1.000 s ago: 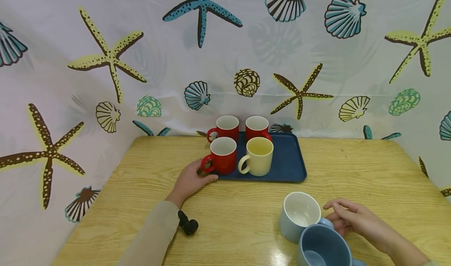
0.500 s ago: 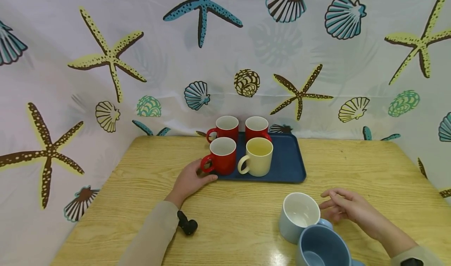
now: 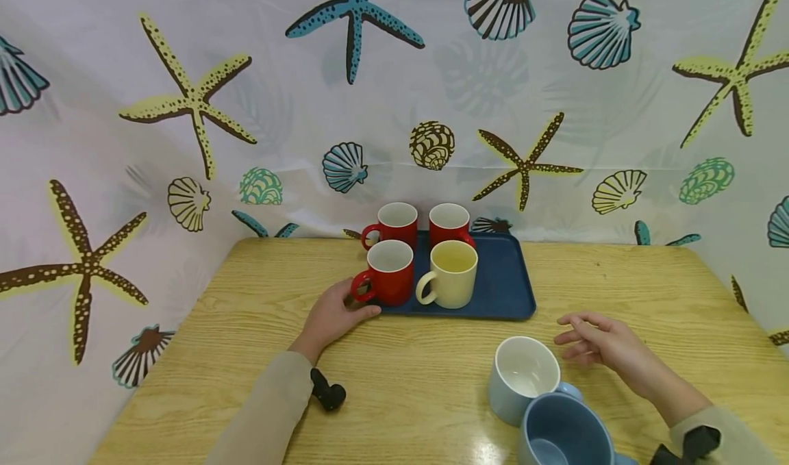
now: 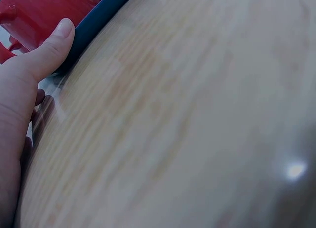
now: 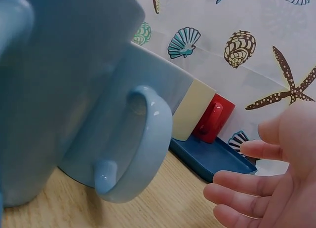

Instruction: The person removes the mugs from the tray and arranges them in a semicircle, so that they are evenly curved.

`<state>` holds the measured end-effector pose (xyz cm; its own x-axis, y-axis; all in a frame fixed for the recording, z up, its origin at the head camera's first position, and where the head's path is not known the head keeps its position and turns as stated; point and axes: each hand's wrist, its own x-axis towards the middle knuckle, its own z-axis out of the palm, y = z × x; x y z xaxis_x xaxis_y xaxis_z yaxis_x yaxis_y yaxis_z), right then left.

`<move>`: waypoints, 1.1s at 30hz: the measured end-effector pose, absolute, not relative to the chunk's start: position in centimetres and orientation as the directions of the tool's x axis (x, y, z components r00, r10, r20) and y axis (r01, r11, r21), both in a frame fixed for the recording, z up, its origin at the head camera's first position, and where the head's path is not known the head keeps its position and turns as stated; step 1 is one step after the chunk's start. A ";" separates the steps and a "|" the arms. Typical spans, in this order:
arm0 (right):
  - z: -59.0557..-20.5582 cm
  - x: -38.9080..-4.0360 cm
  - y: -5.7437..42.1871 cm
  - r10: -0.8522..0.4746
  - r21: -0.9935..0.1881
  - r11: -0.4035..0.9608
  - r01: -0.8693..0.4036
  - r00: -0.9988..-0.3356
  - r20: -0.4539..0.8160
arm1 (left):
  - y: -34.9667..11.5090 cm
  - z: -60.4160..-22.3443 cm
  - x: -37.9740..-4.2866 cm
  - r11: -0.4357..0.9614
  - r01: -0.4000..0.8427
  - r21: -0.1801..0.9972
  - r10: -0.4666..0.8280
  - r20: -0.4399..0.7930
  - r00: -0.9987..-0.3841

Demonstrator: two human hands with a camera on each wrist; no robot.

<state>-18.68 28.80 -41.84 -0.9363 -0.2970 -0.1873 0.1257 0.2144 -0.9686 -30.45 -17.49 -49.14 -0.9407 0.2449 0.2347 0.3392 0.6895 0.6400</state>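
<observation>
My left hand (image 3: 333,318) holds the front left corner of a blue tray (image 3: 501,277). In the left wrist view its thumb lies along the tray's edge, close under a red mug (image 4: 49,13). On the tray stand a red mug (image 3: 391,273) and a cream mug (image 3: 455,274) in front, with two red mugs behind. My right hand (image 3: 607,345) hovers with loosely bent fingers and holds nothing, right of a light blue mug (image 3: 511,396). A darker blue mug (image 3: 564,431) stands nearer me, overlapping the light blue one's handle.
The wooden table (image 3: 419,383) ends at a hanging cloth (image 3: 394,95) printed with shells and starfish at the back and sides. The tray's right part (image 3: 502,266) is bare blue. Black wrist devices sit on both sleeves.
My right hand has drawn away from the light blue mug's handle, forward toward the tray side, and more of its sleeve shows. My left hand, the tray and the mugs stay put.
</observation>
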 end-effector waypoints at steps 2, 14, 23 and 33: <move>-41.9 -18.9 28.7 -0.289 -0.969 0.220 0.116 -0.940 -0.178 | -17.6 -49.2 -30.5 0.694 0.339 0.636 0.243 0.236 -0.941; -41.9 -21.1 28.1 -0.245 -0.956 0.288 0.047 -0.962 -0.121 | -17.5 -48.9 -30.4 0.690 0.328 0.645 0.231 0.232 -0.945; -42.3 -22.5 26.9 -0.234 -0.952 0.303 0.047 -0.965 -0.122 | -17.5 -49.0 -30.3 0.685 0.335 0.647 0.243 0.231 -0.942; -41.7 -24.5 25.8 -0.240 -0.956 0.293 0.034 -0.965 -0.108 | -17.5 -49.0 -30.2 0.685 0.325 0.652 0.230 0.229 -0.946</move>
<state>-24.48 25.79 -41.74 -0.9649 -0.2396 -0.1079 0.0341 0.2929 -0.9555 -30.23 -17.49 -49.01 -0.9457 0.2305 0.2290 0.3248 0.6850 0.6521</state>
